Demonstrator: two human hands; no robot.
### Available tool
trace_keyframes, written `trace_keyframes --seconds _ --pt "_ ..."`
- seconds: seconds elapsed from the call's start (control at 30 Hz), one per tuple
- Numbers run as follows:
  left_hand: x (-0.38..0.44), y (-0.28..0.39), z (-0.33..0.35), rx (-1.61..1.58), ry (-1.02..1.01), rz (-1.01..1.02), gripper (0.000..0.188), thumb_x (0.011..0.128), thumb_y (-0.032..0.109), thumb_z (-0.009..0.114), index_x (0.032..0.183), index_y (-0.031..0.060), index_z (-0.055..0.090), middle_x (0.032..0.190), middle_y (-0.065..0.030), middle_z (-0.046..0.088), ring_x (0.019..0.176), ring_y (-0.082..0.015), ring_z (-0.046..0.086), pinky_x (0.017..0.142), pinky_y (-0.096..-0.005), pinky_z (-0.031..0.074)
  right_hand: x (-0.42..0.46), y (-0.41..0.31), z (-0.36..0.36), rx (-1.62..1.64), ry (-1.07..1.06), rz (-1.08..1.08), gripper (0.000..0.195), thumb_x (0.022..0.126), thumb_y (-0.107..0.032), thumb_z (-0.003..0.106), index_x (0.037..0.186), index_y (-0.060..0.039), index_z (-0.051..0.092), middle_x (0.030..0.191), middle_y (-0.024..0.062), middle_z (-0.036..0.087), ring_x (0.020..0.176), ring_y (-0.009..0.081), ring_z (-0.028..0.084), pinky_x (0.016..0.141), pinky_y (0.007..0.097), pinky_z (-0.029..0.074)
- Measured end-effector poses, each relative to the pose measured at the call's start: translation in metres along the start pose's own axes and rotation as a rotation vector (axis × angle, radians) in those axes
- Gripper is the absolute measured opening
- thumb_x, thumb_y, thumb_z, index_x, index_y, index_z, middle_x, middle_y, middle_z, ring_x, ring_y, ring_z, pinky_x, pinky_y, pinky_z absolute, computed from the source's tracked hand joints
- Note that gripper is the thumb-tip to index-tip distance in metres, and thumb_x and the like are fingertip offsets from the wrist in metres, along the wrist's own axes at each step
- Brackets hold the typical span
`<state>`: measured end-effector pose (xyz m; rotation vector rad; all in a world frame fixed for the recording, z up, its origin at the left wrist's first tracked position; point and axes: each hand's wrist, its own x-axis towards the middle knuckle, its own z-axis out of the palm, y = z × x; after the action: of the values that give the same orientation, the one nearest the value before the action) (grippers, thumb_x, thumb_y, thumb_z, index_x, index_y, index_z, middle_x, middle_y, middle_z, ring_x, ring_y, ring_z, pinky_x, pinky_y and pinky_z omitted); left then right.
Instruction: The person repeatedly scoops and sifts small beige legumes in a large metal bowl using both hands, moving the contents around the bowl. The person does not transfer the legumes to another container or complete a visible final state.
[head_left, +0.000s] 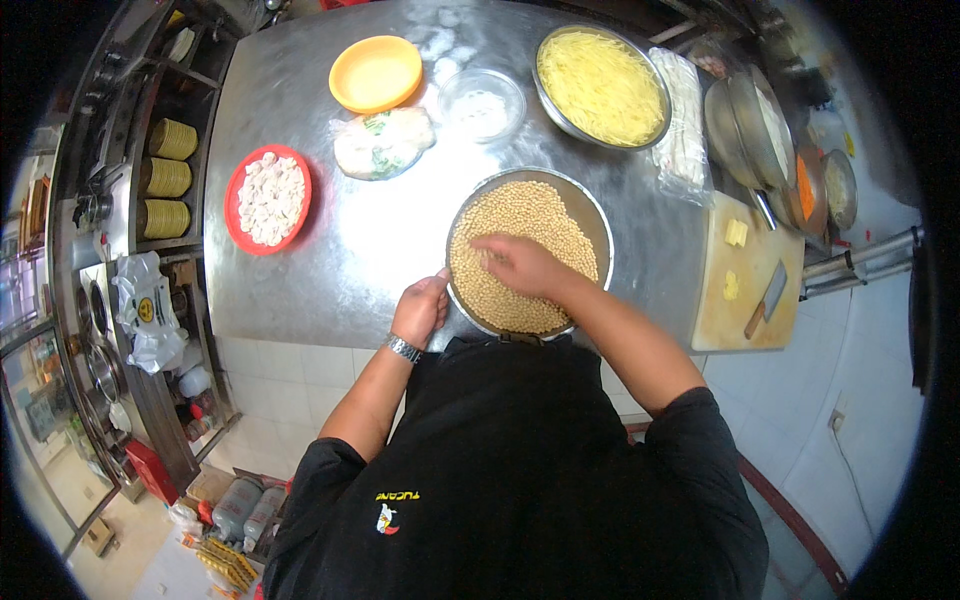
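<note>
A metal bowl of dried soybeans stands at the near edge of the steel table. My left hand, with a metal watch on the wrist, grips the bowl's rim at its lower left. Over the left part of the beans is my right hand, slightly blurred, its fingers slightly bent and close to the beans. Whether any beans are between those fingers cannot be told. Behind the bowl are a clear round plastic container and a plastic bag of pale food with green bits.
On the steel table are a red basket of pale chopped pieces, yellow bowls and a metal bowl of yellow shreds. A cutting board with a knife lies at right, near stacked strainers.
</note>
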<state>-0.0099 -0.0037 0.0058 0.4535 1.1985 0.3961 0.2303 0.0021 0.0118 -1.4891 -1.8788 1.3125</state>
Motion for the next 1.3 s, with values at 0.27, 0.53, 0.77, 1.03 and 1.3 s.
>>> trace_keyframes --seconds 0.27,0.53,0.77,1.03,1.3 --pt "0.003 -0.006 -0.004 0.132 0.046 0.100 0.046 0.101 0.044 0.062 0.069 0.0138 0.047 0.058 0.0054 0.043 0.047 -0.0083 0.035 0.044 -0.0253 0.030 -0.068 -0.007 -0.032 -0.060 0.096 0.100 0.027 0.095 -0.020 0.066 0.116 -0.0032 0.070 0.113 0.0160 0.070 0.104 0.0304 0.067 0.091 0.0385 0.053" --pt "0.012 -0.012 -0.011 0.220 0.002 0.121 0.048 0.103 0.047 0.057 0.072 0.0100 0.055 0.059 0.0067 0.043 0.050 -0.0066 0.035 0.047 -0.0255 0.030 -0.097 0.046 -0.040 0.123 0.494 0.557 0.036 0.096 -0.022 0.065 0.122 0.0016 0.067 0.105 0.0189 0.073 0.096 0.0250 0.071 0.085 0.0346 0.053" --pt "0.016 -0.018 -0.016 0.521 0.034 0.241 0.060 0.104 0.055 0.049 0.072 0.0053 0.060 0.063 0.0032 0.049 0.060 -0.0094 0.040 0.057 -0.0280 0.036 -0.074 0.023 -0.048 -0.094 0.432 0.677 0.053 0.095 -0.034 0.065 0.132 0.0034 0.061 0.124 0.0262 0.068 0.116 0.0369 0.066 0.098 0.0425 0.050" --pt "0.021 -0.020 -0.014 0.807 0.099 0.504 0.064 0.107 0.051 0.043 0.079 -0.0041 0.061 0.065 -0.0106 0.057 0.063 -0.0228 0.053 0.068 -0.0399 0.047 -0.019 0.095 -0.035 0.320 0.429 0.706 0.072 0.092 -0.043 0.070 0.140 0.0083 0.053 0.135 0.0269 0.061 0.123 0.0318 0.061 0.104 0.0361 0.047" --pt "0.011 -0.013 -0.009 0.831 0.107 0.492 0.063 0.107 0.049 0.040 0.088 -0.0056 0.064 0.073 -0.0200 0.062 0.071 -0.0327 0.059 0.073 -0.0431 0.048 0.012 0.024 0.007 0.170 0.340 0.462 0.065 0.096 -0.039 0.067 0.142 0.0041 0.052 0.137 0.0272 0.059 0.127 0.0385 0.058 0.110 0.0408 0.043"
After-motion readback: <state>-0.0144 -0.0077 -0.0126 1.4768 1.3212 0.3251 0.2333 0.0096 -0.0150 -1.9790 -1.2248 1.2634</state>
